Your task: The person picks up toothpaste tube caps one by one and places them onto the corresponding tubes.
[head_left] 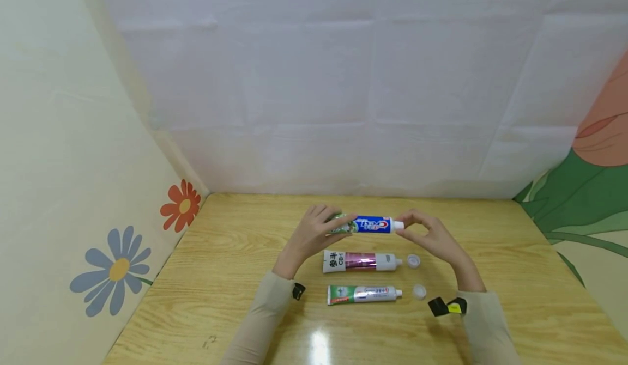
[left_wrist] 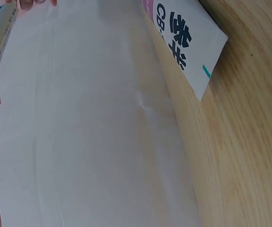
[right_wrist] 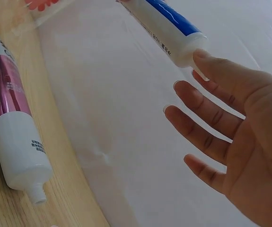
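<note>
Left hand [head_left: 310,233] grips a smooth tube [head_left: 374,224]; right hand [head_left: 436,239] pinches its stubby cap [head_left: 398,225].

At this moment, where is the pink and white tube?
In the head view, just right of centre, the pink and white tube lies on the table, below the held blue tube and above the green and white tube.

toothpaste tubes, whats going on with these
A person's left hand holds the blue Crest tube above the table, while the right hand pinches its white cap. Below lie the pink-and-white tube and the green-and-white tube, both uncapped, with one loose cap near each nozzle.
</note>
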`<control>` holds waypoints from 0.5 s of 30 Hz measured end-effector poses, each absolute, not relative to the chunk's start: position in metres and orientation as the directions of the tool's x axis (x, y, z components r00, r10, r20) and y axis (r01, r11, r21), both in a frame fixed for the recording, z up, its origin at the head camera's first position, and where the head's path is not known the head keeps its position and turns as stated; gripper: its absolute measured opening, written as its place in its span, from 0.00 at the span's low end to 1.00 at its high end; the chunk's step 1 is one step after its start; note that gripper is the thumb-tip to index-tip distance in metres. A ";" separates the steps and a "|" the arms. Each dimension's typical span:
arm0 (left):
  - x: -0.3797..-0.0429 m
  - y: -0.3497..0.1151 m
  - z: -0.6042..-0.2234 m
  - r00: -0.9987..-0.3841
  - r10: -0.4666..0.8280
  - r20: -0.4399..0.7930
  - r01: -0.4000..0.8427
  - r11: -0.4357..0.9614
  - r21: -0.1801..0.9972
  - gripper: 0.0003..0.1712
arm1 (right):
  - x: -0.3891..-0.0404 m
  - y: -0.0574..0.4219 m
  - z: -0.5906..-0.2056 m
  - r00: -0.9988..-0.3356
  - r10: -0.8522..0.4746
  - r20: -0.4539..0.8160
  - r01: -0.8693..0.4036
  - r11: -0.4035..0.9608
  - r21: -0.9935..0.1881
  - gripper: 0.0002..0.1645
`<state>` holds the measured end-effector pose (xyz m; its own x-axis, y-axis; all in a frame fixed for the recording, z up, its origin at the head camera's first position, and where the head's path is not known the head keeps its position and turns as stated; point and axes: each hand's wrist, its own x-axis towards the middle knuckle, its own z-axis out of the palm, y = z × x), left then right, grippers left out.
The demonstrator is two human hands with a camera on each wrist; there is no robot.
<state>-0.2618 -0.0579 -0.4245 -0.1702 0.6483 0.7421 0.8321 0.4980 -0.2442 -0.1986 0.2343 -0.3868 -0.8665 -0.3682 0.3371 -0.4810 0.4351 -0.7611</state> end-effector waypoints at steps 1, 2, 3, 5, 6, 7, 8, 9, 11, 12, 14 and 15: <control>-0.262 -0.058 -0.425 -0.169 0.649 0.742 0.832 0.497 -0.246 0.33 | -0.198 0.234 -0.387 -0.866 -0.369 0.339 -0.483 0.436 -0.759 0.09; -0.262 -0.058 -0.425 -0.168 0.650 0.741 0.832 0.497 -0.246 0.33 | -0.198 0.235 -0.387 -0.864 -0.371 0.340 -0.485 0.437 -0.758 0.09; -0.261 -0.058 -0.425 -0.167 0.650 0.741 0.832 0.497 -0.248 0.33 | -0.198 0.235 -0.387 -0.863 -0.372 0.341 -0.487 0.437 -0.756 0.09; -0.261 -0.058 -0.425 -0.165 0.651 0.741 0.832 0.495 -0.250 0.33 | -0.198 0.235 -0.387 -0.862 -0.374 0.343 -0.490 0.441 -0.752 0.08; -0.261 -0.057 -0.425 -0.164 0.652 0.740 0.832 0.494 -0.251 0.34 | -0.198 0.235 -0.387 -0.861 -0.376 0.344 -0.492 0.442 -0.750 0.08; -0.261 -0.057 -0.425 -0.163 0.653 0.740 0.831 0.495 -0.253 0.34 | -0.198 0.235 -0.387 -0.860 -0.376 0.344 -0.494 0.444 -0.748 0.08; -0.261 -0.057 -0.425 -0.163 0.655 0.738 0.830 0.495 -0.255 0.35 | -0.198 0.235 -0.387 -0.860 -0.377 0.344 -0.495 0.447 -0.745 0.07; -0.261 -0.057 -0.425 -0.164 0.656 0.737 0.830 0.496 -0.257 0.35 | -0.198 0.235 -0.387 -0.860 -0.377 0.344 -0.495 0.450 -0.744 0.07; -0.261 -0.058 -0.425 -0.168 0.659 0.733 0.826 0.500 -0.260 0.35 | -0.198 0.234 -0.387 -0.861 -0.376 0.342 -0.494 0.460 -0.738 0.07; -0.261 -0.058 -0.426 -0.171 0.661 0.731 0.824 0.502 -0.261 0.34 | -0.198 0.234 -0.387 -0.861 -0.376 0.342 -0.494 0.464 -0.735 0.06; -0.261 -0.057 -0.426 -0.176 0.663 0.727 0.822 0.505 -0.262 0.34 | -0.198 0.234 -0.387 -0.863 -0.374 0.338 -0.491 0.472 -0.732 0.06; -0.261 -0.058 -0.426 -0.177 0.663 0.727 0.823 0.505 -0.261 0.33 | -0.198 0.234 -0.387 -0.865 -0.373 0.335 -0.488 0.475 -0.732 0.06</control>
<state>-0.2606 -0.0576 -0.4260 -0.1765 0.6634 0.7271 0.8229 0.5048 -0.2608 -0.1979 0.2338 -0.3870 -0.8653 -0.3727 0.3353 -0.4883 0.4750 -0.7321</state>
